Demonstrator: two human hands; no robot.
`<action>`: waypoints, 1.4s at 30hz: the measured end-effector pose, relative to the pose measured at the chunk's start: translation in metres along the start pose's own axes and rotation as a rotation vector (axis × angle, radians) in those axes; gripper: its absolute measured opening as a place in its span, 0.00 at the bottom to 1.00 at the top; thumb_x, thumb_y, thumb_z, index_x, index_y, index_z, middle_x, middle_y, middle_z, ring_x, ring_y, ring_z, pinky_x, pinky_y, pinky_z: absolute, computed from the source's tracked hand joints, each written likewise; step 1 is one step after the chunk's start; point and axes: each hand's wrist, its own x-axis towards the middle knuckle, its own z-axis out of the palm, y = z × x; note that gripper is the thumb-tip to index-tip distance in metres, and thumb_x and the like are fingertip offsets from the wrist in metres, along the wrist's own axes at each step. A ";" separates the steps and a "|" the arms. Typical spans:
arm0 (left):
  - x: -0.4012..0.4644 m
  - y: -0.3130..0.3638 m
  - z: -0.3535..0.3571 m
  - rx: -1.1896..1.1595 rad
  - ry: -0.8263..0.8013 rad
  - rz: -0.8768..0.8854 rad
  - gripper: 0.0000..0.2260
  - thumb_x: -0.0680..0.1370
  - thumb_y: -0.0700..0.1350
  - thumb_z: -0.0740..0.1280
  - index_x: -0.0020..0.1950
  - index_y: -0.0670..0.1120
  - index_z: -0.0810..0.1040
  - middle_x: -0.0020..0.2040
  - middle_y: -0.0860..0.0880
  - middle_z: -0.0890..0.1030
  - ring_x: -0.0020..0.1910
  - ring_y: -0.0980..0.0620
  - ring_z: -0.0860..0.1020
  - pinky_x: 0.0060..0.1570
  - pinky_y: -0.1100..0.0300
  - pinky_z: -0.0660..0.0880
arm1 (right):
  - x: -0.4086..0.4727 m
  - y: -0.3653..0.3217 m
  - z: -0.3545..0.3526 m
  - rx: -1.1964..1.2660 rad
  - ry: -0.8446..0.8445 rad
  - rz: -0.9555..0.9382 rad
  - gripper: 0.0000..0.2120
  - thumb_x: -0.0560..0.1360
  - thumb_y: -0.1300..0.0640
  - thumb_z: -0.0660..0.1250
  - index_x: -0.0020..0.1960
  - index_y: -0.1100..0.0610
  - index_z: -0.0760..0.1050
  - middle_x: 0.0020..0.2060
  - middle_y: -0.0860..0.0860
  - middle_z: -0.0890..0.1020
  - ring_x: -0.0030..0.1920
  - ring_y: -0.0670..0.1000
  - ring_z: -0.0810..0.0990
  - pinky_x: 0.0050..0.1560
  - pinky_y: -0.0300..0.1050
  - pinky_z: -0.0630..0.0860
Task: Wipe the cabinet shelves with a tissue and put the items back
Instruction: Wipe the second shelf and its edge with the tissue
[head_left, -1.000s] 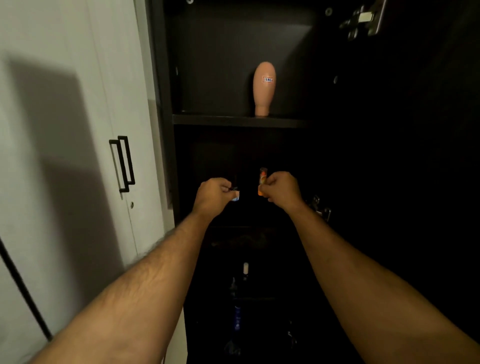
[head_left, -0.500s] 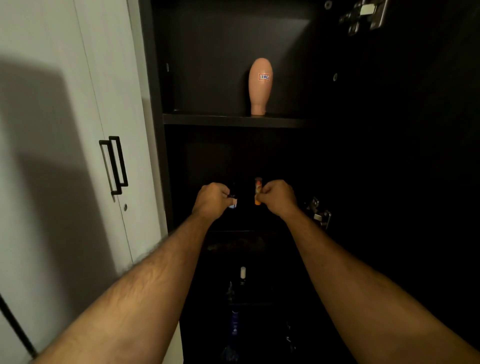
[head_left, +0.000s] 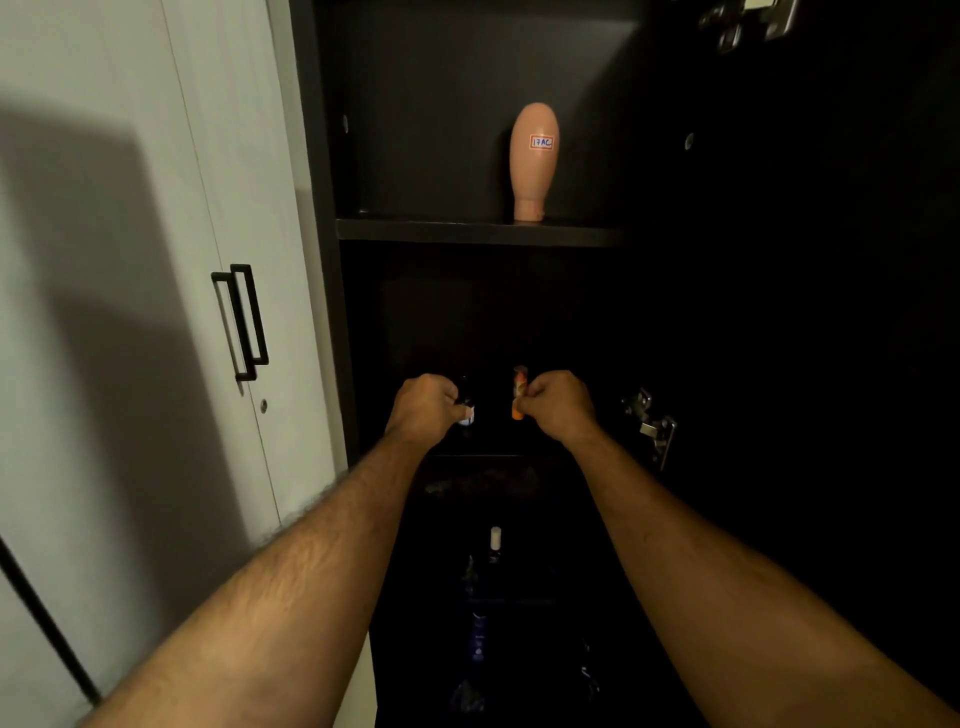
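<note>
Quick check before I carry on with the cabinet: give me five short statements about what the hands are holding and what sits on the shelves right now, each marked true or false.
1. The right hand grips a small orange tube. True.
2. The left hand is open and holds nothing. False: its fingers are curled round a small dark item, too dim to identify.
3. A peach bottle stands upright on the upper shelf. True.
4. The peach bottle has no label. False: it carries a small label with handwriting.
5. The white cabinet doors on the left stand open. False: they are closed, handles side by side.
</note>
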 end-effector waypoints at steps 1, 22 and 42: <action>0.001 0.000 0.000 0.000 0.001 -0.003 0.11 0.71 0.44 0.76 0.33 0.44 0.76 0.32 0.48 0.77 0.33 0.53 0.75 0.33 0.60 0.71 | 0.000 0.000 0.001 -0.003 -0.001 0.003 0.05 0.69 0.59 0.74 0.37 0.60 0.81 0.31 0.50 0.79 0.33 0.48 0.77 0.33 0.41 0.73; -0.007 -0.005 0.004 -0.081 0.079 0.034 0.08 0.72 0.42 0.75 0.40 0.49 0.77 0.38 0.52 0.78 0.45 0.49 0.80 0.53 0.54 0.78 | -0.002 0.012 0.003 0.033 -0.022 0.023 0.09 0.69 0.59 0.75 0.33 0.56 0.78 0.29 0.48 0.78 0.31 0.47 0.76 0.30 0.37 0.70; -0.054 -0.016 0.015 0.097 0.380 0.371 0.14 0.79 0.51 0.66 0.61 0.44 0.80 0.56 0.47 0.82 0.52 0.51 0.80 0.50 0.60 0.76 | -0.046 0.008 -0.009 -0.088 0.295 -0.033 0.20 0.73 0.49 0.70 0.63 0.55 0.75 0.56 0.53 0.79 0.55 0.54 0.79 0.47 0.43 0.74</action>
